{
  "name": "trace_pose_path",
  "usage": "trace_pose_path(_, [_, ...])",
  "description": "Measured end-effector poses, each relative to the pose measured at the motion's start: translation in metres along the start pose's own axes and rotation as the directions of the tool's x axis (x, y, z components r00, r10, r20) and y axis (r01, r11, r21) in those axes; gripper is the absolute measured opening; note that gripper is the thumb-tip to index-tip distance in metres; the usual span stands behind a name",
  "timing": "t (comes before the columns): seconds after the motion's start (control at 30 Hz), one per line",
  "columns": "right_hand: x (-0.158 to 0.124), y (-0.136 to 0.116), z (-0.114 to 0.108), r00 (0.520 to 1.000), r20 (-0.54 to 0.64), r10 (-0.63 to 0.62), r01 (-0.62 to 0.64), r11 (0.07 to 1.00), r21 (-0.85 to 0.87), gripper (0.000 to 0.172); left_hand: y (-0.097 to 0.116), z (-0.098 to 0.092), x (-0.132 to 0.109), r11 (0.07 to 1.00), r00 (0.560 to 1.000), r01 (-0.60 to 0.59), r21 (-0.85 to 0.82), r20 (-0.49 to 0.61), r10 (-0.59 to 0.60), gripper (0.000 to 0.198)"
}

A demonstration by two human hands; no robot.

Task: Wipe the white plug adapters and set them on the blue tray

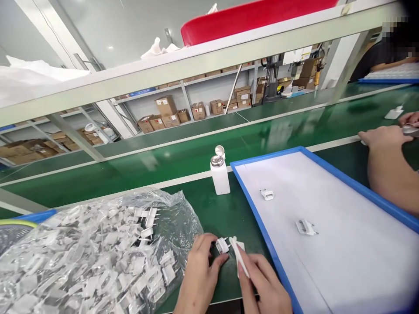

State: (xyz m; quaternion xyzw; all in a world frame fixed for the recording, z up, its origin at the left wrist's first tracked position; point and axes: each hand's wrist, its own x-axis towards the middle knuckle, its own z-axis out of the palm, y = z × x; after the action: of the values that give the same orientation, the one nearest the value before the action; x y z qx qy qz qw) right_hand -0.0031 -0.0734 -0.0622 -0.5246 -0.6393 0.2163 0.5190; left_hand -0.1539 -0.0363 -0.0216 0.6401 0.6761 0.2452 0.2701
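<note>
On green bench (234, 218), bag (176, 218) of white plugs (150, 216), blue-edged tray (343, 180)

A factory assembly line: a green worktop (131, 183) carries a blue-rimmed tray (347, 179) and a bag of white plug parts (98, 261), with steel shelving (147, 94) of cardboard cartons (165, 106) behind.

Glossy plastic bag (98, 257), smooth plastic plug (222, 245), matt white strip (239, 258), shiny metal bottle top (217, 161), matt green mat (225, 218)
</note>
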Motion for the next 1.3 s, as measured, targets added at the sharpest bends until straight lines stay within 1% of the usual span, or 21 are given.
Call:
trace_pose_path(0.03, [0.002, 0.005, 0.005, 0.995, 0.047, -0.085, 0.088, 0.994, -0.069, 0.041, -0.002, 0.003, -0.001, 0.998, 0.998, -0.056, -0.009, -0.004, 0.056, 0.023])
trace_pose_path(0.07, [0.004, 0.011, 0.009, 0.983, 0.109, -0.145, 0.159, 0.979, -0.131, 0.046, -0.005, 0.005, -0.001, 0.993, 0.994, -0.113, -0.023, -0.005, 0.113, 0.025])
trace_pose_path(0.13, [0.008, 0.020, 0.015, 0.948, 0.244, -0.206, 0.261, 0.940, -0.221, 0.051, -0.010, 0.006, -0.002, 0.982, 0.983, -0.185, -0.047, -0.010, 0.184, 0.033])
trace_pose_path(0.2, [0.010, 0.026, 0.017, 0.912, 0.332, -0.239, 0.334, 0.903, -0.269, 0.052, -0.015, 0.007, -0.003, 0.977, 0.978, -0.208, -0.053, -0.017, 0.207, 0.038])
trace_pose_path(0.33, [0.007, 0.032, 0.015, 0.846, 0.397, -0.356, 0.478, 0.836, -0.269, 0.053, -0.020, 0.008, -0.001, 0.975, 0.976, -0.219, -0.022, -0.022, 0.218, 0.048])
trace_pose_path(0.43, [0.002, 0.034, 0.013, 0.779, 0.439, -0.447, 0.583, 0.774, -0.248, 0.053, -0.021, 0.008, 0.002, 0.970, 0.970, -0.243, 0.017, -0.024, 0.244, 0.051])
trace_pose_path(0.5, [-0.001, 0.034, 0.012, 0.763, 0.433, -0.481, 0.613, 0.749, -0.249, 0.050, -0.022, 0.008, 0.003, 0.964, 0.964, -0.265, 0.027, -0.027, 0.265, 0.050])
trace_pose_path(0.53, [-0.001, 0.033, 0.012, 0.768, 0.427, -0.477, 0.607, 0.754, -0.251, 0.049, -0.022, 0.007, 0.003, 0.962, 0.962, -0.272, 0.026, -0.025, 0.272, 0.049])
trace_pose_path(0.67, [0.001, 0.027, 0.012, 0.823, 0.410, -0.394, 0.512, 0.826, -0.234, 0.044, -0.024, 0.005, 0.002, 0.958, 0.958, -0.287, 0.004, -0.022, 0.287, 0.050])
trace_pose_path(0.77, [0.012, 0.021, 0.014, 0.842, 0.411, -0.350, 0.461, 0.862, -0.210, 0.039, -0.022, 0.005, 0.002, 0.947, 0.947, -0.321, 0.021, -0.003, 0.321, 0.051])
trace_pose_path(0.87, [0.023, 0.015, 0.017, 0.887, 0.362, -0.286, 0.377, 0.901, -0.213, 0.038, -0.019, 0.006, 0.003, 0.944, 0.944, -0.329, 0.039, 0.009, 0.329, 0.050])
trace_pose_path(0.93, [0.023, 0.014, 0.018, 0.904, 0.338, -0.260, 0.348, 0.908, -0.233, 0.038, -0.019, 0.007, 0.003, 0.943, 0.944, -0.329, 0.053, -0.003, 0.330, 0.050])
trace_pose_path(1.0, [0.017, 0.016, 0.019, 0.890, 0.351, -0.290, 0.389, 0.885, -0.255, 0.036, -0.020, 0.007, 0.003, 0.936, 0.938, -0.343, 0.073, -0.027, 0.346, 0.051])
trace_pose_path(1.1, [0.003, 0.020, 0.018, 0.843, 0.400, -0.360, 0.481, 0.837, -0.261, 0.039, -0.025, 0.008, 0.003, 0.914, 0.914, -0.397, 0.081, -0.055, 0.401, 0.052])
trace_pose_path(1.17, [0.001, 0.019, 0.017, 0.841, 0.416, -0.346, 0.473, 0.844, -0.252, 0.040, -0.027, 0.009, 0.004, 0.899, 0.899, -0.430, 0.076, -0.055, 0.435, 0.050])
trace_pose_path(1.23, [0.009, 0.016, 0.017, 0.873, 0.405, -0.271, 0.384, 0.894, -0.229, 0.039, -0.027, 0.009, 0.005, 0.896, 0.895, -0.441, 0.059, -0.048, 0.444, 0.048])
trace_pose_path(1.3, [0.021, 0.010, 0.016, 0.911, 0.386, -0.145, 0.236, 0.951, -0.201, 0.038, -0.025, 0.008, 0.005, 0.898, 0.896, -0.439, 0.031, -0.053, 0.440, 0.048])
